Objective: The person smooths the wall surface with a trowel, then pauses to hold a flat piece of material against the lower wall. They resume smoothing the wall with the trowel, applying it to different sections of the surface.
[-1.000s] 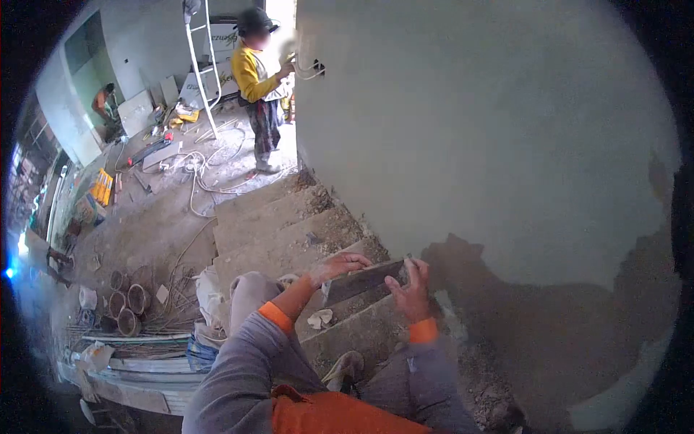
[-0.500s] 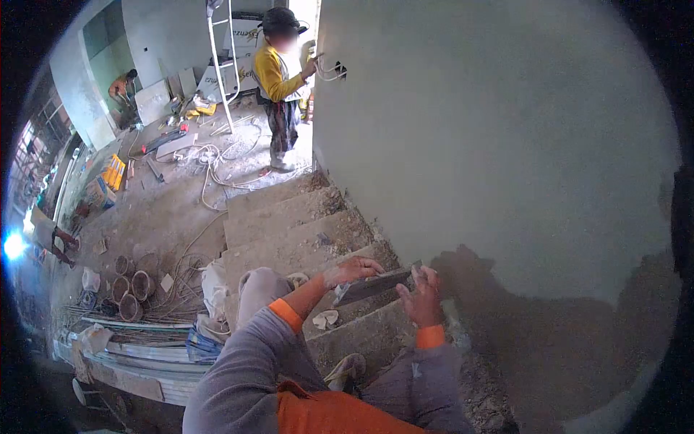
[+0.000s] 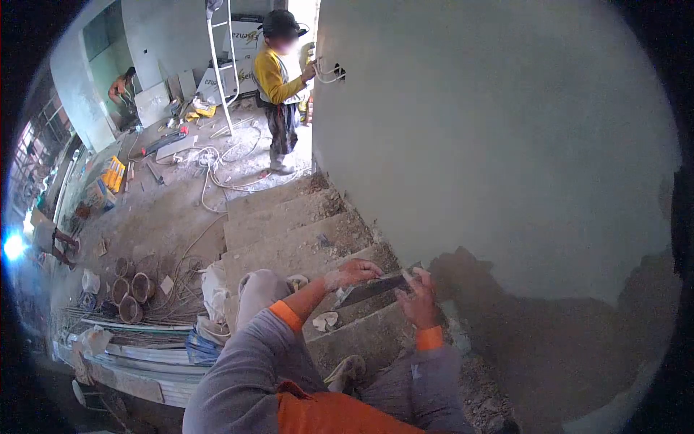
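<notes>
My right hand [image 3: 419,302] pinches the flat board [image 3: 370,291]; my left hand [image 3: 350,274] touches it, grip hidden, so moving it needs both.

Showing a smooth grey wall [image 3: 506,145] on the right, with a dark patch [image 3: 535,333] low on it and pale wires [image 3: 329,78] at its far edge. Running beside it with rubble-strewn steps [image 3: 278,220], above a dusty floor [image 3: 155,231]. Letting in bright light through an opening [image 3: 303,10] near a white metal frame [image 3: 225,69], and glaring blue-white from a light [image 3: 14,247] at the far left.
</notes>
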Demonstrator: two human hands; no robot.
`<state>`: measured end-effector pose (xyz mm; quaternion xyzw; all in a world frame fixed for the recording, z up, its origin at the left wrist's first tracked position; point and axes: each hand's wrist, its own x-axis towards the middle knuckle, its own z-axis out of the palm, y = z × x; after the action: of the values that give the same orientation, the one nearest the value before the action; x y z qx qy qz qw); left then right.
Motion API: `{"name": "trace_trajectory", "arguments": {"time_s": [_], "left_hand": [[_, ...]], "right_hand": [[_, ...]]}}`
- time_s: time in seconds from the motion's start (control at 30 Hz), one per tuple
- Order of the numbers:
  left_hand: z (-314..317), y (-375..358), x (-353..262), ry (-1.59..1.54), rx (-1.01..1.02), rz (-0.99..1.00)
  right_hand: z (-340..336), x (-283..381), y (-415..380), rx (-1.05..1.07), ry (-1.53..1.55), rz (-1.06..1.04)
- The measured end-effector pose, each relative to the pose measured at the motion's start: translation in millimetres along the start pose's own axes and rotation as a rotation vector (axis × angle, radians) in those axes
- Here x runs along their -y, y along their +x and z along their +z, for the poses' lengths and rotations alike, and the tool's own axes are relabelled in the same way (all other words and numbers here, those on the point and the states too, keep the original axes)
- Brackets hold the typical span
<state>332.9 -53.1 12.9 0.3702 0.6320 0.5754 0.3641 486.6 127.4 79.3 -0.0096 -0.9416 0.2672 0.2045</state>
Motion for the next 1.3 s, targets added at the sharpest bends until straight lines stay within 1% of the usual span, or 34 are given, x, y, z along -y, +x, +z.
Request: {"name": "trace_trajectory", "arguments": {"time_s": [0.07, 0.17, 0.27, 0.37, 0.47, 0.57, 0.67, 0.77, 0.87, 0.97, 1.07, 1.17, 1.23, 1.27, 1.3], "left_hand": [[0.3, 5.5, 15.9, -0.037, 0.011, 0.036], [0.3, -3.1, -6.0, -0.05, -0.008, -0.066], [0.4, -2.4, -10.1, -0.085, 0.023, -0.112], [2.0, -1.5, -2.6, -0.061, -0.008, -0.034], [4.3, -3.8, -4.4, -0.073, -0.036, -0.033], [4.8, -4.5, -16.7, 0.049, -0.06, -0.141], [7.7, -6.2, -16.6, -0.118, -0.059, -0.087], [10.8, -2.1, -1.4, -0.037, -0.127, -0.05], [11.2, 0.3, 4.4, -0.043, -0.149, 0.045], [15.0, -2.3, 3.2, -0.19, -0.158, -0.099], [13.7, -7.0, -8.4, -0.051, -0.182, -0.139], [15.8, -2.4, 12.4, -0.13, -0.219, -0.017], [14.5, 5.5, 39.6, -0.107, -0.241, 0.012], [14.1, 6.6, 38.5, -0.096, -0.251, 0.027], [14.2, 7.1, 37.6, -0.078, -0.269, -0.01]], "right_hand": [[2.0, -2.2, -0.6, 0.017, 0.047, 0.005], [-3.6, 6.3, 0.1, 0.021, 0.037, -0.019], [-4.2, 11.9, 1.2, 0.078, -0.042, 0.034], [-5.4, 17.6, 1.6, 0.1, -0.042, 0.021], [-7.5, 24.3, 4.2, 0.111, 0.012, -0.047], [-10.8, 34.9, 6.6, 0.14, 0.031, -0.051], [-8.6, 37.7, 6.1, 0.179, 0.018, -0.069], [-13.1, 48.3, 7.0, 0.18, 0.036, -0.133], [-12.8, 55.9, 6.5, 0.188, 0.053, -0.149], [-4.5, 58.6, 6.0, 0.185, 0.103, -0.223], [-2.1, 61.7, 5.7, 0.231, 0.194, -0.223], [-4.2, 64.8, 4.3, 0.233, 0.228, -0.214], [-6.7, 66.0, 5.2, 0.251, 0.237, -0.235], [-8.1, 66.9, 5.8, 0.26, 0.241, -0.246], [-9.2, 68.5, 5.7, 0.262, 0.238, -0.256]]}}
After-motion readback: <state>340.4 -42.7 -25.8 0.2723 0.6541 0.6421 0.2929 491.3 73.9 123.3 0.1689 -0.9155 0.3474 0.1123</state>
